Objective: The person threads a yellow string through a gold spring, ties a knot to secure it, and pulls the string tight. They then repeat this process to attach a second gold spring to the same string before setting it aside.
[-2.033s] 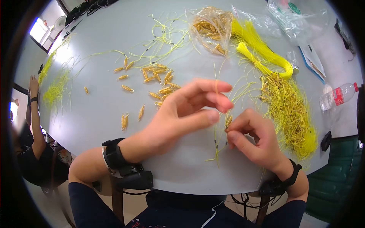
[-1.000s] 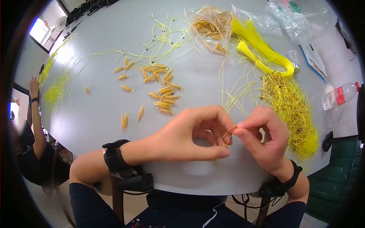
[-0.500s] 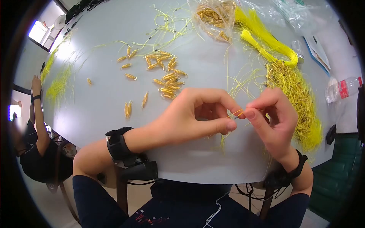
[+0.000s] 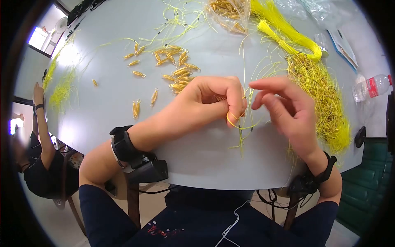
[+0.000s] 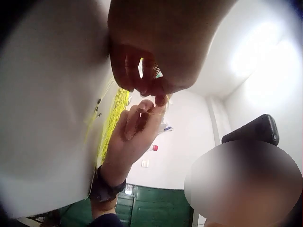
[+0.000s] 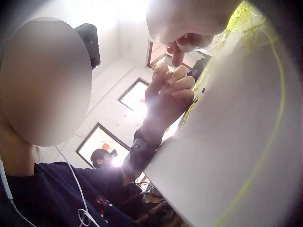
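A workshop is suggested by gold coils (image 4: pixel 181 72) beyond the left hand (image 4: pixel 199 105), yellow strands (image 4: pixel 325 99) beside the right hand (image 4: pixel 294 113).

springs (image 4: pixel 181 71) left of strands (image 4: pixel 325 105) | bottle (image 4: pixel 372 87) right | bag (image 4: pixel 243 25) behind springs

Cannot see all of the gold spring (image 4: pixel 220 98) behind the left grip (image 4: pixel 205 99) (barely visible), nor trace the yellow line (image 4: pixel 233 120) between fingertips. Cannot see the top of the plastic bag (image 4: pixel 224 25), cropped in the head view, or read the tiny bottle label (image 4: pixel 372 87).
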The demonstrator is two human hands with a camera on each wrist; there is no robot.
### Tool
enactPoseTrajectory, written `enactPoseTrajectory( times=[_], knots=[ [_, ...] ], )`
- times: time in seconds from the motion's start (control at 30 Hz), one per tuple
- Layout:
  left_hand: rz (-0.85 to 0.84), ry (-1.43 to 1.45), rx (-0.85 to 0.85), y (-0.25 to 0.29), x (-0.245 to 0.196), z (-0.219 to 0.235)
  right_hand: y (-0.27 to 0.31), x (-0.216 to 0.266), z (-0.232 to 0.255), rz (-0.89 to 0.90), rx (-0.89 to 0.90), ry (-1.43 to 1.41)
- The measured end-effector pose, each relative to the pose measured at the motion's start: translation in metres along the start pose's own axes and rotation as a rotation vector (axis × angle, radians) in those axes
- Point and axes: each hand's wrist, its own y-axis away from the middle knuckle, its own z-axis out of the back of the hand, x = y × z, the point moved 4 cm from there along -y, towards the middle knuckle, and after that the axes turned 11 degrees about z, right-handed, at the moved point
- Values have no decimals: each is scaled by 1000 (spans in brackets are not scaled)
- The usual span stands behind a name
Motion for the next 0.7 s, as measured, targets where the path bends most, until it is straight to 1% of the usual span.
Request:
enactPoseTrajectory(
  times=[0.03, 0.07, 0.13, 0.17, 0.23, 0.3, 0.37, 0.4, 0.43, 0.47, 0.5, 0.53, 0.57, 0.6, 0.63, 0.67, 0.7],
  knots=[
    [-17, 63, 38, -1, 0, -1, 2, -3, 0, -18, 55, 54],
    [-15, 62, 37, -1, -1, -3, 2, -5, 0, -18, 55, 51],
    [-19, -103, -24, -1, -4, -5, 0, -3, -3, 187, 171, 146],
    [-18, -104, -24, 0, -7, -6, 0, -4, -4, 183, 147, 125],
    [100, -177, -21, 1, -5, -9, 1, -6, -2, 209, 156, 121],
    [88, -173, 5, 1, -5, -9, 3, -7, -2, 233, 163, 118],
    [70, -170, 30, 1, -4, -8, 3, -11, -3, 151, 176, -81],
    [47, -110, 91, 1, -2, -8, 4, -10, -3, 150, 176, -81],
    [24, -49, 150, 1, -1, -8, 5, -11, -6, 47, 226, -274],
    [24, -49, 150, 2, -1, -10, 6, -12, -9, -55, 274, -468],
    [65, 41, 206, 3, 1, -14, 7, -11, -7, -56, 273, -469],
    [106, 132, 261, 4, 3, -19, 9, -11, -7, -115, 350, -548],
    [106, 133, 261, 6, 3, -22, 12, -11, -7, -175, 427, -627],
    [130, 182, 219, 7, 4, -24, 12, -10, -3, -178, 426, -628],
    [153, 231, 177, 7, 5, -23, 14, -8, -2, -202, 524, -746],
    [154, 232, 176, 6, 6, -20, 16, -5, -4, -225, 622, -866],
    [119, 284, 78, 3, 7, -8, 17, -1, -9, -138, 650, -912]
  ],
)
